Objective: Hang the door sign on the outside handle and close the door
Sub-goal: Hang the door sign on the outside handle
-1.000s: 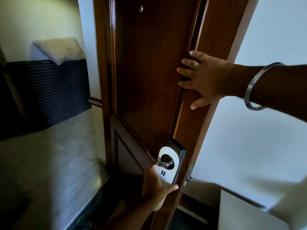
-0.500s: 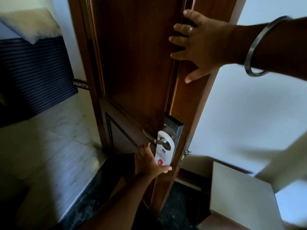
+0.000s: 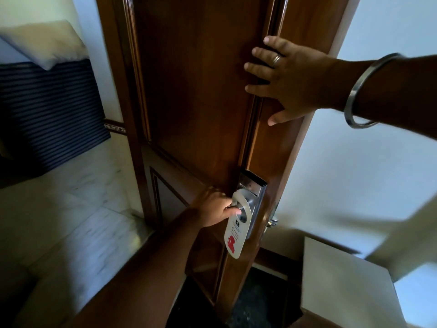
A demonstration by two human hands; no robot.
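A dark wooden door (image 3: 196,95) stands partly open, its edge toward me. A white door sign (image 3: 236,235) with a red figure hangs from the metal lever handle (image 3: 241,213) below the lock plate (image 3: 253,188). My left hand (image 3: 214,209) grips the lever, thumb pressed on it beside the sign's hole. My right hand (image 3: 286,79), with a ring and a steel bangle at the wrist, lies flat with fingers spread against the door's edge, higher up.
A white wall (image 3: 354,162) is to the right of the door. A pale box-like surface (image 3: 340,285) sits low at the right. At left, a marble floor (image 3: 59,209) and a dark striped panel (image 3: 47,110) with a white pillow (image 3: 42,41) on top.
My left hand has let go of the sign's lower part and moved up onto the lever. The sign now hangs free. My right hand stays on the door edge.
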